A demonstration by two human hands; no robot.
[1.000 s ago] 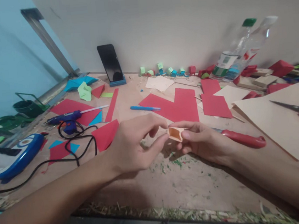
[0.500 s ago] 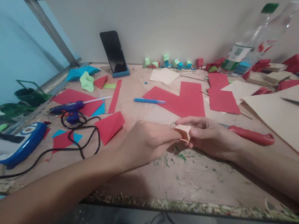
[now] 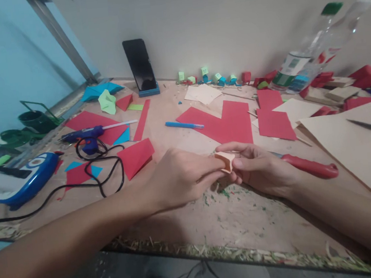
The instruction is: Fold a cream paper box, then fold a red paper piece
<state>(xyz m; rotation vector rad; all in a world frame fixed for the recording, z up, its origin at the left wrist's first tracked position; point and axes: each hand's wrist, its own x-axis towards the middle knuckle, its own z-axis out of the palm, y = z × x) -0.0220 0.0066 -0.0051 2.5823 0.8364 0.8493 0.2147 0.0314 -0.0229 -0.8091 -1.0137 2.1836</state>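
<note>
A small cream paper box (image 3: 228, 159), hollow with its open end facing left, is held just above the table. My right hand (image 3: 261, 166) is closed on it from the right, thumb on the near side and fingers behind and beneath. My left hand (image 3: 184, 174) comes in from the left, fingers drawn together, with the index fingertip inside the box's opening. That fingertip is hidden by the paper. A red-handled knife (image 3: 309, 165) lies just beyond my right wrist, its blade partly covered by the hand.
Red paper sheets (image 3: 236, 120) and a blue pen (image 3: 184, 125) lie beyond the hands. At left are a glue gun (image 3: 88, 133) with a looping black cord and a blue-white tool (image 3: 27, 177). A phone (image 3: 140, 66), plastic bottles (image 3: 294, 68), scissors (image 3: 370, 126) and cream sheets (image 3: 348, 139) surround the work.
My left hand has moved from the box's edge to putting a fingertip into its opening. The right hand keeps hold of the box, slightly turned. The camera view has shifted a little.
</note>
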